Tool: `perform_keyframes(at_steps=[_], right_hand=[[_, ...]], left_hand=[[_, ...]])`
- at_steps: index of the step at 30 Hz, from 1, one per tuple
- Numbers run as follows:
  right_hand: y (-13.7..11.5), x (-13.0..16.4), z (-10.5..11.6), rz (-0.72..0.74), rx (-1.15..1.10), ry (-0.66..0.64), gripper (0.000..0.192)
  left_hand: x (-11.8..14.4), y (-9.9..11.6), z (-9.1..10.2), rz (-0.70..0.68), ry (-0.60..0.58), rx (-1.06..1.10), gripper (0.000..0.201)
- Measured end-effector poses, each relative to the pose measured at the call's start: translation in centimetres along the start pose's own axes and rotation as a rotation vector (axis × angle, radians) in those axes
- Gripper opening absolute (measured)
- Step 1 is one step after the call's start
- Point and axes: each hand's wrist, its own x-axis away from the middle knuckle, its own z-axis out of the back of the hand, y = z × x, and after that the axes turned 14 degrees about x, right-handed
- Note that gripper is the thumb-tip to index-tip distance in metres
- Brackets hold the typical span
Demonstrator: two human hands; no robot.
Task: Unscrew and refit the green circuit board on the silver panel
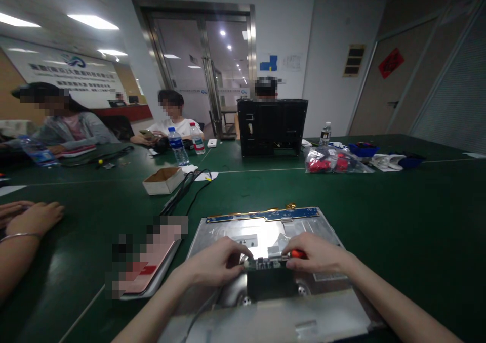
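Note:
A flat silver metal panel (309, 221), which looks like the back of a display, lies before me on the green table. Along its far edge runs a blue circuit strip (261, 216). My left hand (217, 260) pinches the left end of a small green circuit board (266, 264) above the panel's middle. In my right hand (319, 252) is a screwdriver with an orange-red handle (298, 254); its shaft points left along the board's top edge. Whether the tip touches the board is too small to tell. A dark rectangular area (271, 284) shows just below the board.
Left of the panel lie a pink phone-like slab (155, 267), black cables (182, 191) and an open cardboard box (163, 181). Another person's hands (34, 221) rest at far left. A black monitor housing (272, 128), bottles (177, 145) and a bagged red item (334, 161) stand farther back.

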Motion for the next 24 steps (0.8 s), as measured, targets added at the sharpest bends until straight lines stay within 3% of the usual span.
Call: perform_keyframes(at_steps=[4,8,13,24], right_hand=[[-0.3,0.4,0.0,0.002,0.030,-0.022,0.053],[-0.9,0.7,-0.6,-0.038,0.082,-0.003,0.064],[-1.0,1.1,-0.2,-0.050,0.084,-0.048,0.067],[1.1,1.5,1.5,-0.079,0.034,-0.081,0.057]], left_hand=[[0.2,0.2,-0.2,-0.005,-0.065,0.056,0.039],[0.2,0.7,0.0,0.029,-0.052,-0.007,0.038],[0.1,0.3,-0.2,0.104,-0.055,-0.016,0.039],[-0.3,0.0,-0.6,0.074,-0.055,0.006,0.038]])
